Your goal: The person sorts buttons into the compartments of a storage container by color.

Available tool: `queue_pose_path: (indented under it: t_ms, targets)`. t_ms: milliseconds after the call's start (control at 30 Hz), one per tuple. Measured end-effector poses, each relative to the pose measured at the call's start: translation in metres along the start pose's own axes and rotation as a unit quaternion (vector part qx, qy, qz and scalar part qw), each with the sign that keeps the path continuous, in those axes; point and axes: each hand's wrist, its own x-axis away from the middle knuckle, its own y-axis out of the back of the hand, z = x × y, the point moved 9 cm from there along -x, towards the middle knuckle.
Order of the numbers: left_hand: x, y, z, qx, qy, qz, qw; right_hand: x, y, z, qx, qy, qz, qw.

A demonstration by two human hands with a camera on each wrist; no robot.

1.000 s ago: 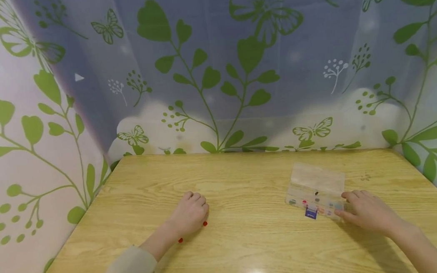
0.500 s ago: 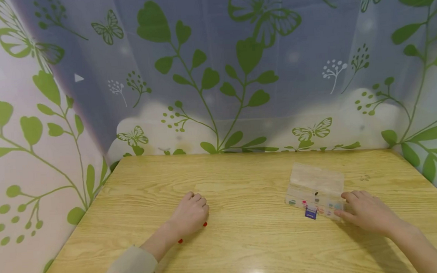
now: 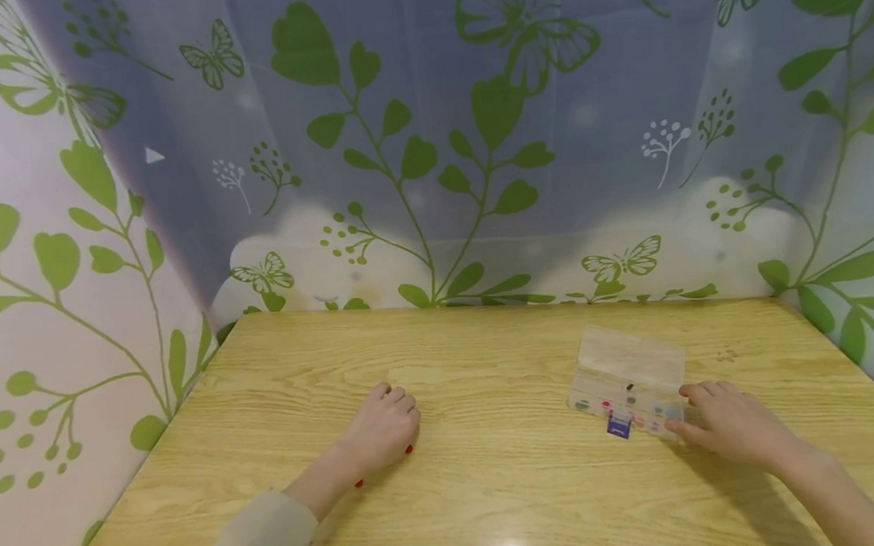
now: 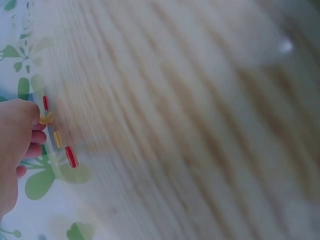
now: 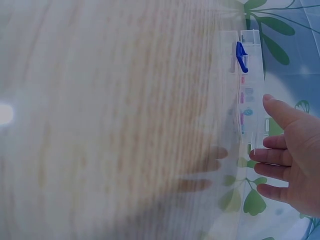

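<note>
My left hand (image 3: 381, 427) is at the left-middle of the table with fingers curled. In the left wrist view its thumb and forefinger pinch a small yellow piece (image 4: 43, 120). Another yellow piece (image 4: 57, 139) and two red pieces, one nearer (image 4: 71, 157) and one farther (image 4: 45, 103), lie close by. In the head view, red pieces (image 3: 359, 483) show beside the hand and wrist. My right hand (image 3: 739, 426) has relaxed, extended fingers at the right edge of a clear plastic compartment box (image 3: 630, 361); whether it touches the box is unclear in the right wrist view.
The box stands with its lid raised, and several coloured small pieces sit in its compartments. A blue tab (image 3: 619, 425) is at its front. The wooden table (image 3: 487, 362) meets a leaf-and-butterfly patterned curtain (image 3: 401, 183) at the back and sides.
Both hands, the box and the red pieces keep their places on the table. The head view shifts only slightly.
</note>
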Motion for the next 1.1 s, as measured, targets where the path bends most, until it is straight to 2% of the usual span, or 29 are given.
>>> queue_pose_path:
  t_ms: [133,333,800,967,1100]
  targets:
    - [-0.001,0.002,0.001,-0.005,0.002,-0.013,0.9999,-0.001,0.001,0.001,0.000,0.004,0.000,1.0000]
    - [-0.005,0.013,0.006,-0.014,0.003,-0.072,0.9973,-0.002,0.001,0.000,0.000,0.005,0.000,1.0000]
    - [-0.023,0.037,0.005,0.022,0.012,-0.156,0.9875,-0.001,0.002,0.000,-0.007,0.001,0.005,1.0000]
    - [-0.033,0.042,0.001,0.012,0.016,-0.172,0.9849,-0.001,0.002,0.000,-0.006,0.000,0.004,1.0000]
    - [-0.042,0.043,-0.004,0.009,0.010,-0.169,0.9854,-0.001,0.001,0.000,-0.007,0.003,0.003,1.0000]
